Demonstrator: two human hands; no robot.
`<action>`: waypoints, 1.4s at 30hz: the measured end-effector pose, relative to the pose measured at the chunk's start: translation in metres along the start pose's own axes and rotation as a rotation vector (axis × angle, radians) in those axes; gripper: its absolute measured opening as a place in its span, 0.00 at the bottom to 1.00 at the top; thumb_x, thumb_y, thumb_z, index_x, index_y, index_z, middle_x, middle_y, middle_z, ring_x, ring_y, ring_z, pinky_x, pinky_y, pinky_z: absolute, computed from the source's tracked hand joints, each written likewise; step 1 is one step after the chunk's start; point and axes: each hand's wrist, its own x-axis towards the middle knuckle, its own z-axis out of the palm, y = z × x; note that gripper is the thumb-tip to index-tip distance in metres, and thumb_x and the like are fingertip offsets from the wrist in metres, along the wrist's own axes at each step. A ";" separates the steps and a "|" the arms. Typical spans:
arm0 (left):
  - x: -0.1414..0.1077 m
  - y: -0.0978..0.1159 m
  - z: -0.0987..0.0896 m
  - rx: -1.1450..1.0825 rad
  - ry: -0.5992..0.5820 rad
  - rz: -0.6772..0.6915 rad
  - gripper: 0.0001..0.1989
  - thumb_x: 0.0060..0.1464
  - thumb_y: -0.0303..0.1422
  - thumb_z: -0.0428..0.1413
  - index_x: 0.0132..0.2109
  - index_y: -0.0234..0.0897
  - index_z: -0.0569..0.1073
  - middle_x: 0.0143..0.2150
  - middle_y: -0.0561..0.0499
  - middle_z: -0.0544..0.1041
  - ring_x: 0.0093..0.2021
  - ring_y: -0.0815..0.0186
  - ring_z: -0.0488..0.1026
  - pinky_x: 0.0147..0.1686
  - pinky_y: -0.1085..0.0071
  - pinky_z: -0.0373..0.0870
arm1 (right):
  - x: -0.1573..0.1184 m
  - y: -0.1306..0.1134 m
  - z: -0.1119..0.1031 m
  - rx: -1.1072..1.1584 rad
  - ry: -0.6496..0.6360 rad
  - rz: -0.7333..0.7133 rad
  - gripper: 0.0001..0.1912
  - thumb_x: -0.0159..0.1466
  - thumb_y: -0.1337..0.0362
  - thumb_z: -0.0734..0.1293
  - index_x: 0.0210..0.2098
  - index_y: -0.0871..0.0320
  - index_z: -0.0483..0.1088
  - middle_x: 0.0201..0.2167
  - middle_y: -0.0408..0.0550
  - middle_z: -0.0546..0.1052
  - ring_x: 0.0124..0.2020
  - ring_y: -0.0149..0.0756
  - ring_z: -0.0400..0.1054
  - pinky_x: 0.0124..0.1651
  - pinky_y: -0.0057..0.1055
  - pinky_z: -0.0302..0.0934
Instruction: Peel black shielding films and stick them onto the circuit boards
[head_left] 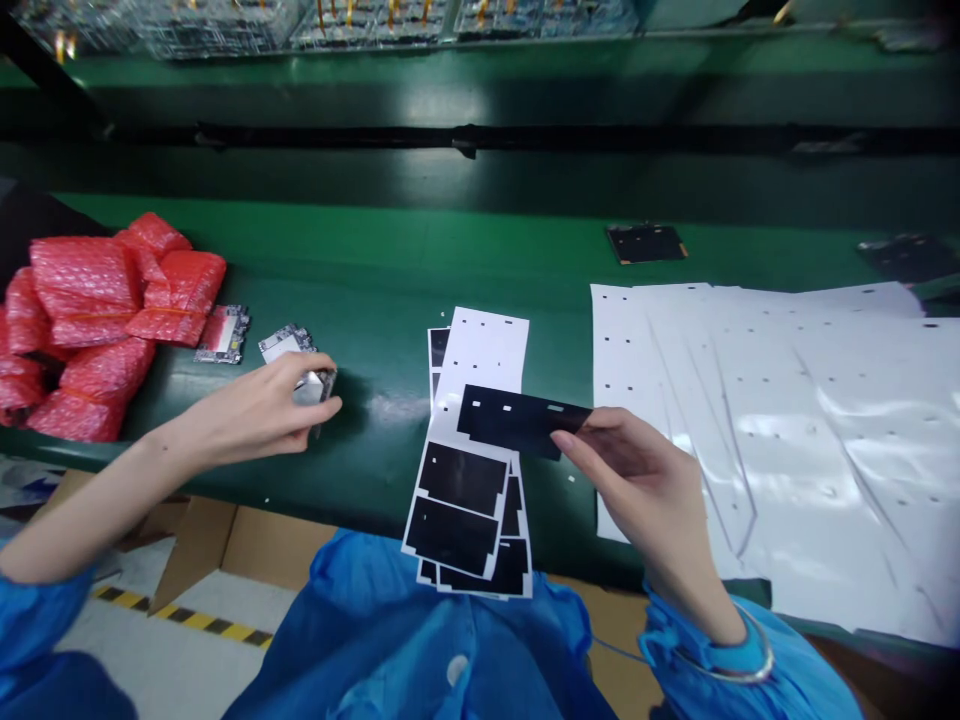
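Between the thumb and fingers of my left hand (pixel 262 410) is a small circuit board (pixel 313 388), partly hidden by the fingers. Another circuit board (pixel 286 342) lies on the green bench just behind it. My right hand (pixel 645 480) pinches a black die-cut sticker (pixel 517 420) with small cutouts by its right end. That sticker hovers over a white backing sheet (pixel 487 345), which still carries black stickers (pixel 463 478) on its near half. More such sheets lie under it, overhanging the bench's front edge.
Red bubble-wrapped bundles (pixel 86 290) and a circuit board with a red patch (pixel 223 333) sit at the left. Large white sheets (pixel 675 400) cover the right side, with a black-covered board (pixel 646 243) behind them. A shelf (pixel 420 75) with packed boards runs along the back.
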 end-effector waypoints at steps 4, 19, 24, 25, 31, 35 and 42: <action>0.018 0.057 0.019 -0.171 0.519 -0.081 0.17 0.51 0.33 0.66 0.46 0.43 0.68 0.60 0.44 0.70 0.60 0.52 0.70 0.60 0.49 0.70 | -0.005 -0.008 -0.007 0.136 -0.015 0.029 0.12 0.58 0.54 0.78 0.29 0.51 0.74 0.24 0.40 0.75 0.25 0.34 0.71 0.26 0.31 0.70; 0.069 0.126 0.045 -0.727 0.703 0.154 0.42 0.45 0.44 0.75 0.65 0.48 0.68 0.60 0.45 0.75 0.60 0.57 0.74 0.55 0.59 0.78 | 0.000 -0.067 -0.012 0.145 -0.231 -0.279 0.09 0.60 0.72 0.77 0.33 0.50 0.79 0.32 0.41 0.82 0.55 0.44 0.78 0.59 0.40 0.72; 0.065 0.126 0.043 -0.749 0.655 0.128 0.46 0.42 0.42 0.76 0.67 0.50 0.67 0.60 0.46 0.75 0.60 0.54 0.74 0.55 0.59 0.79 | 0.000 -0.064 -0.017 0.132 -0.278 -0.136 0.09 0.59 0.70 0.78 0.30 0.51 0.77 0.25 0.37 0.76 0.28 0.27 0.71 0.31 0.24 0.68; 0.065 0.126 0.043 -0.766 0.653 0.121 0.46 0.42 0.41 0.76 0.67 0.50 0.68 0.60 0.46 0.75 0.60 0.55 0.74 0.54 0.60 0.80 | 0.000 -0.064 -0.018 0.134 -0.277 -0.111 0.08 0.59 0.70 0.78 0.30 0.51 0.77 0.25 0.37 0.75 0.27 0.26 0.68 0.28 0.23 0.66; 0.063 0.126 0.045 -0.829 0.608 0.114 0.47 0.43 0.38 0.76 0.68 0.55 0.66 0.62 0.47 0.74 0.61 0.55 0.73 0.44 0.66 0.83 | 0.000 -0.064 -0.019 0.162 -0.283 -0.053 0.09 0.58 0.70 0.78 0.27 0.53 0.76 0.24 0.38 0.73 0.24 0.25 0.66 0.25 0.21 0.64; 0.063 0.127 0.045 -0.842 0.605 0.104 0.46 0.43 0.38 0.76 0.67 0.53 0.67 0.61 0.47 0.74 0.61 0.55 0.73 0.44 0.67 0.83 | 0.000 -0.064 -0.020 0.159 -0.283 -0.048 0.08 0.59 0.69 0.77 0.28 0.53 0.76 0.23 0.38 0.73 0.24 0.26 0.66 0.25 0.23 0.64; 0.062 0.128 0.047 -0.806 0.607 0.075 0.44 0.44 0.42 0.75 0.67 0.53 0.66 0.61 0.46 0.74 0.61 0.53 0.73 0.47 0.61 0.82 | 0.000 -0.062 -0.021 0.184 -0.265 -0.044 0.09 0.58 0.69 0.78 0.27 0.54 0.75 0.22 0.37 0.71 0.23 0.25 0.64 0.23 0.22 0.60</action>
